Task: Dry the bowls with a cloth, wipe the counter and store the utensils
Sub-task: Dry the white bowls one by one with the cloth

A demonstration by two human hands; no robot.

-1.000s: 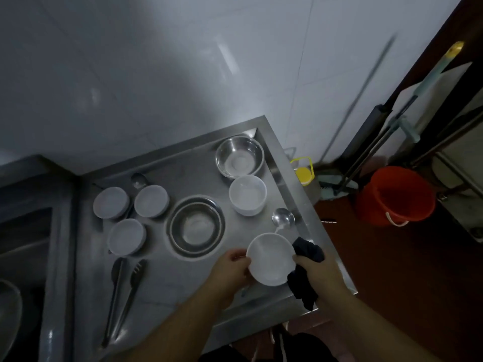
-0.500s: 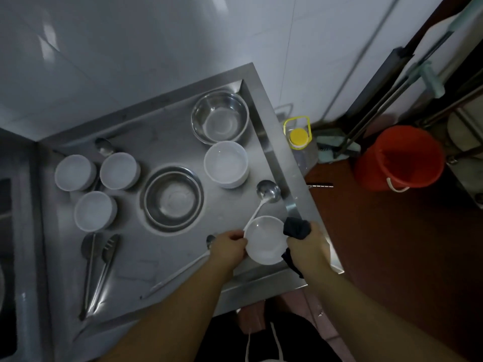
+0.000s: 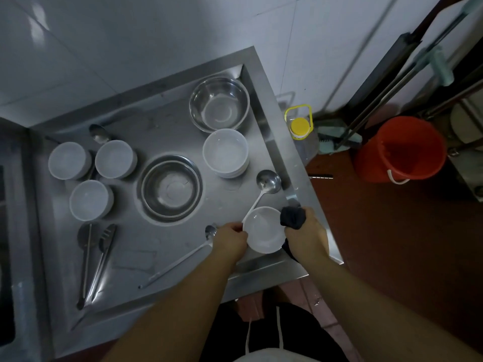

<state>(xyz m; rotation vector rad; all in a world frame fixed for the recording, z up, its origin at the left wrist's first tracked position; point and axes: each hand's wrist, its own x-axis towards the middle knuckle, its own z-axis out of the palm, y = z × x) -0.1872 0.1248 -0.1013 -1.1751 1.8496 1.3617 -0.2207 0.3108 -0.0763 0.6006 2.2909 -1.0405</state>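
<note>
The small white bowl (image 3: 264, 229) is held just above the near right corner of the steel counter (image 3: 146, 121), the left hand (image 3: 230, 240) curled on its left rim and the right hand (image 3: 305, 237) closed round a bunched dark cloth (image 3: 293, 217) pressed against its right rim; the grip is therefore two-sided but shallow — fingers on an edge, not under the base. If the bowl is wet, as the task suggests, it could slip through that rim hold as the cloth is worked round it; it sits close to the counter's corner, so a slip to the right would probably send it to the floor rather than onto steel. A ladle (image 3: 268, 182) lies just behind, its handle running under or against the bowl — which, I cannot tell; lowering the bowl carelessly could land it on the handle and tip it. A long spoon (image 3: 180, 259) lies beside the left wrist and could be knocked. The stacked white bowls (image 3: 225, 151), the steel bowls (image 3: 219, 103) and the tongs (image 3: 98, 259) stand well apart, out of harm's way.
</note>
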